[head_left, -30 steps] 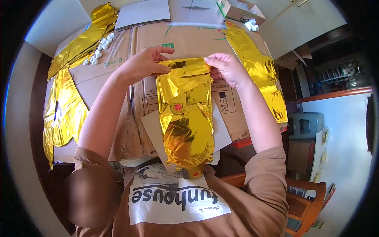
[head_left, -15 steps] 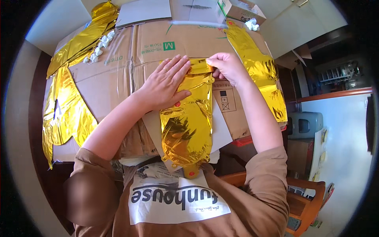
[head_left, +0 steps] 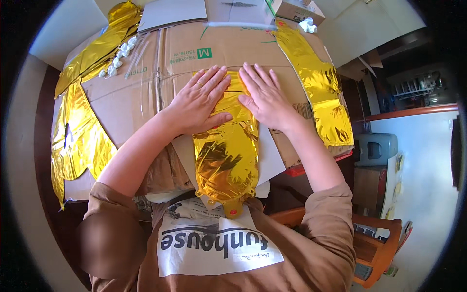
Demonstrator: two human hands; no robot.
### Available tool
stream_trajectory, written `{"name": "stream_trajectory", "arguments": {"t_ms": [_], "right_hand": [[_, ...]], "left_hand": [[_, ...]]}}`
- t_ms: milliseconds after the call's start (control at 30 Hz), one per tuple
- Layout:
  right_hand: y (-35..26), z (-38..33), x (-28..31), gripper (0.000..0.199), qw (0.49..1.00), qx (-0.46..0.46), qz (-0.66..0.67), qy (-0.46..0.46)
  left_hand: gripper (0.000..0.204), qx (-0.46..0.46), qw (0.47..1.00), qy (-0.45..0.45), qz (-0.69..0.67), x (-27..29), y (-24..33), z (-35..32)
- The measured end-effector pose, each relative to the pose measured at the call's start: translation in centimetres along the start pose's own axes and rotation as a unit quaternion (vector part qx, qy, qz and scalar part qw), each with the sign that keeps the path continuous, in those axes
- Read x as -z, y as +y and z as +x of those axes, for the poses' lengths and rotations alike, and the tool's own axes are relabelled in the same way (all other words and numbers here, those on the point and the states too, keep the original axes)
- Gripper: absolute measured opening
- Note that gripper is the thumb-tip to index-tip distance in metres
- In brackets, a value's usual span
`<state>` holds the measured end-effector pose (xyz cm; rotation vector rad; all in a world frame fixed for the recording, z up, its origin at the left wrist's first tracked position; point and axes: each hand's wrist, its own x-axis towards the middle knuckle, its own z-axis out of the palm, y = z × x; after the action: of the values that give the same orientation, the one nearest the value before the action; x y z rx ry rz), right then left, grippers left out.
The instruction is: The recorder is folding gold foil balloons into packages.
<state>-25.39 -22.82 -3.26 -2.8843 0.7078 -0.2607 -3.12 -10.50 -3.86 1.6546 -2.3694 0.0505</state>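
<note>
In front of me a flat gold foil balloon (head_left: 226,163) lies with its far part folded over. My left hand (head_left: 199,100) rests flat on its upper left side, fingers stretched forward. Opposite it, my right hand (head_left: 267,100) presses flat on the upper right edge, fingers a little spread. Neither hand grips anything. White card (head_left: 273,160) shows beneath the foil on both sides. The balloon's narrow near tab, with a red dot, hangs past the table edge against my shirt. Flattened cardboard (head_left: 131,97) covers the table.
More gold foil lies at the left (head_left: 92,131), far left (head_left: 99,53) and right (head_left: 316,82). Crumpled white pieces (head_left: 116,62) sit beside the far-left foil. Standing at the back right is an open carton (head_left: 297,10). A wooden chair (head_left: 377,248) is at my right.
My right hand has let go of the balloon's far right corner and now lies flat on the foil. My left hand stays pressed down, its fingers slightly shifted left.
</note>
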Motion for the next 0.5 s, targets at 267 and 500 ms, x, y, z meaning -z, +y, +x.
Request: {"name": "stream_trajectory", "arguments": {"t_ms": [267,500], "right_hand": [[-0.3,-1.1,0.7,0.073,1.000,0.003,0.006,0.021],[-3.6,-8.1,4.3,0.066,0.999,-0.015,-0.025,-0.025]], "left_hand": [[0.086,-0.003,1.000,-0.007,-0.014,0.7,0.2,0.2],[0.066,-0.074,0.994,0.070,-0.049,3.1,0.4,2.5]]}}
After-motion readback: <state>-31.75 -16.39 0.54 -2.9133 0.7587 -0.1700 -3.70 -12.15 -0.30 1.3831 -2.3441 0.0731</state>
